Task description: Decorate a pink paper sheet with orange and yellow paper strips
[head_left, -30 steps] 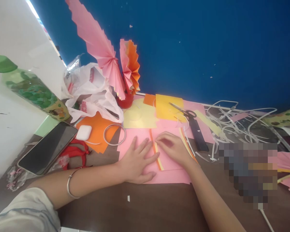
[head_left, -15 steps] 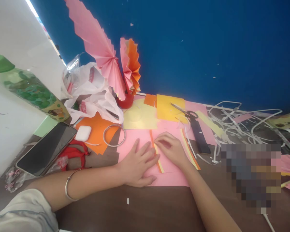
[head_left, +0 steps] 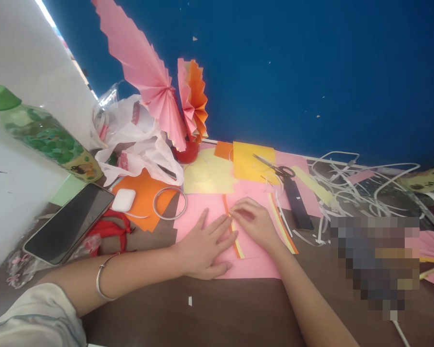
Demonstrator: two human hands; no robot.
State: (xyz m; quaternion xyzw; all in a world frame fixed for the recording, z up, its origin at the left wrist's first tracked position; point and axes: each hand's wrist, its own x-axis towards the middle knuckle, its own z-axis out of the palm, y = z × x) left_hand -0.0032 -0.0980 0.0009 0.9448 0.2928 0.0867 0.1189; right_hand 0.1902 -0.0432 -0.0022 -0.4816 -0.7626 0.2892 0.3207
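A pink paper sheet (head_left: 198,207) lies on the table, with a narrow orange and yellow paper strip (head_left: 237,245) running down its middle. My left hand (head_left: 204,246) rests flat on the sheet, fingers spread, their tips by the strip. From the other side, my right hand (head_left: 253,221) has thumb and forefinger pinched together at the strip; the exact hold is partly hidden. Further right, an orange and yellow edge (head_left: 285,226) borders the pink paper. Black-handled scissors (head_left: 284,172) lie behind, across a yellow sheet (head_left: 248,156).
A phone (head_left: 68,224), white earphone case (head_left: 123,200), clear ring (head_left: 169,203) and white plastic bag (head_left: 137,159) lie left. Folded pink paper fans (head_left: 148,82) stand against the blue wall (head_left: 311,72). White cables (head_left: 361,188) tangle at right, near a pixelated patch.
Both hands stay in nearly the same place over the strip. The left fingers have drawn slightly closer together, and the whole view has shifted a little.
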